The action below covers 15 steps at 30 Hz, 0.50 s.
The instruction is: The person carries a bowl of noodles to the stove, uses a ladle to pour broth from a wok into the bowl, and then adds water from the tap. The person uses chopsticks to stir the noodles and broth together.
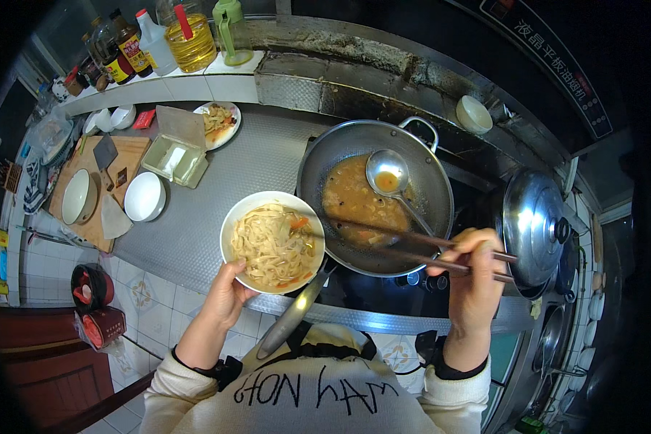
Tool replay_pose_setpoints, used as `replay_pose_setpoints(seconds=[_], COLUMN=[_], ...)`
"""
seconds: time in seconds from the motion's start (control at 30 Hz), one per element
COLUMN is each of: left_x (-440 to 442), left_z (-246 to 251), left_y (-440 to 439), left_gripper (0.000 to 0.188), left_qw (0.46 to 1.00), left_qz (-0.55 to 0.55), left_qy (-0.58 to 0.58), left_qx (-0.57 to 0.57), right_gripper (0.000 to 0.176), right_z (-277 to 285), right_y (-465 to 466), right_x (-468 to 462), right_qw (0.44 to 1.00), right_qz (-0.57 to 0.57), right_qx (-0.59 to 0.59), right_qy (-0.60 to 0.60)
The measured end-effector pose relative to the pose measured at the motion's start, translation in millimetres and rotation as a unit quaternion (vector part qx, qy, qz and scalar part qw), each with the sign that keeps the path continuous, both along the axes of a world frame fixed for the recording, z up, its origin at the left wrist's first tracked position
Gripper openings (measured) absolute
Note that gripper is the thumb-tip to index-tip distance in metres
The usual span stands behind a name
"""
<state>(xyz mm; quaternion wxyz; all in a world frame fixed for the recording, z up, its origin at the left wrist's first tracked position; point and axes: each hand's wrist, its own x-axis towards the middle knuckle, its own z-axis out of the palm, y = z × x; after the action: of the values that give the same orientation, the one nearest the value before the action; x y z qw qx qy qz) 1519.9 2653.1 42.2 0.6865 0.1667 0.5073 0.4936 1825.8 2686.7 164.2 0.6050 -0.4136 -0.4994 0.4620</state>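
Observation:
My left hand grips the rim and side of a white bowl, its thumb over the edge. Flat noodles with bits of carrot and some broth fill the bowl. In my right hand is a pair of dark wooden chopsticks, whose tips point left to the noodles; whether they touch them I cannot tell. Right of the bowl stands a wok on the cooktop, its long handle towards me. Brown broth lies in it, and a metal ladle rests there with a little broth in its scoop.
A domed metal lid stands at the right. On the left are a cutting board with a cleaver, a white bowl, a lidded plastic box and a plate of food. Bottles line the back ledge.

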Motion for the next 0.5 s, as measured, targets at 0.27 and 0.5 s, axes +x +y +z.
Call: replay_pose_setpoints(seconds=[0.27,0.5], left_x=[1.5,-1.2], left_z=[5.2,3.2], left_y=[-3.4,-4.5], left_gripper=[0.055,0.053], left_qw=[1.000,1.000], left_qz=[0.000,0.004], left_qy=[-0.004,-0.004], left_qx=[0.009,-0.004], right_gripper=[0.016,0.012], right_z=[-74.0,-104.9], right_y=[39.2,18.1], right_x=[39.9,10.9], right_qw=[0.915,0.956], right_qz=[-0.174,-0.024], right_qx=[-0.034,-0.079], right_qy=[-0.363,-0.282])
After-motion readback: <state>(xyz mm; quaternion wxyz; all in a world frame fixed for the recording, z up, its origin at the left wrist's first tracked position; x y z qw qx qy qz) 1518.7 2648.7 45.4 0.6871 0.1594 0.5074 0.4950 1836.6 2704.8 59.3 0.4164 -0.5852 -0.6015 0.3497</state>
